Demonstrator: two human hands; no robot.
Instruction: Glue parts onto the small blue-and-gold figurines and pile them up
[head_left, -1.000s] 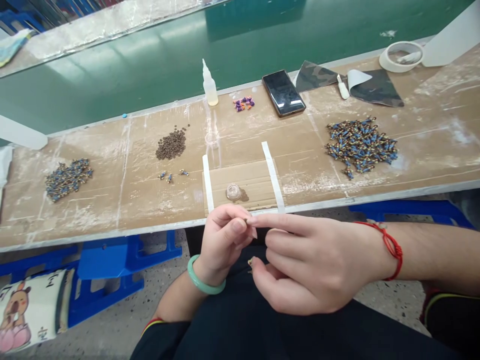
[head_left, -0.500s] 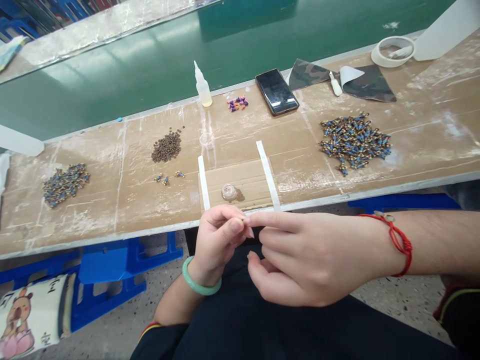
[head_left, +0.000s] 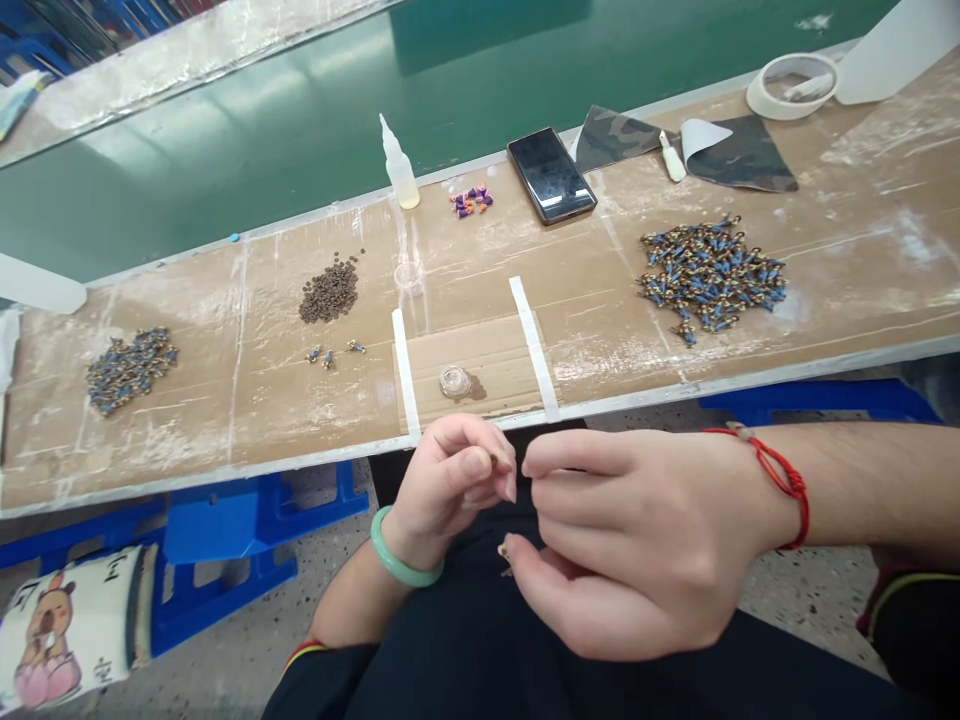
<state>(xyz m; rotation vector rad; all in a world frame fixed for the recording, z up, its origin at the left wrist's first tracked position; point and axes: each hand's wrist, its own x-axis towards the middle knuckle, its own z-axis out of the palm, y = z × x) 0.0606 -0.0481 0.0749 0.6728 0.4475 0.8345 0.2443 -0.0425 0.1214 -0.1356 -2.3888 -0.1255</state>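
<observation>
Small brown piece (head_left: 493,460) is pinched in left hand (head_left: 448,475) between thumb and forefinger, near tabletop (head_left: 600,310) front edge, right hand (head_left: 637,540) just beside, fingers curled, small pale item (head_left: 504,552) at thumb tip, can't tell if pinched

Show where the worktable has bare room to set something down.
Bare patches: between the left figurine pile and the brown disc pile, and between the right white tape strip and the right figurine pile. Crowded: the back edge from squeeze bottle past smartphone to tape roll. Left hand and right hand hang before the cardboard.
</observation>
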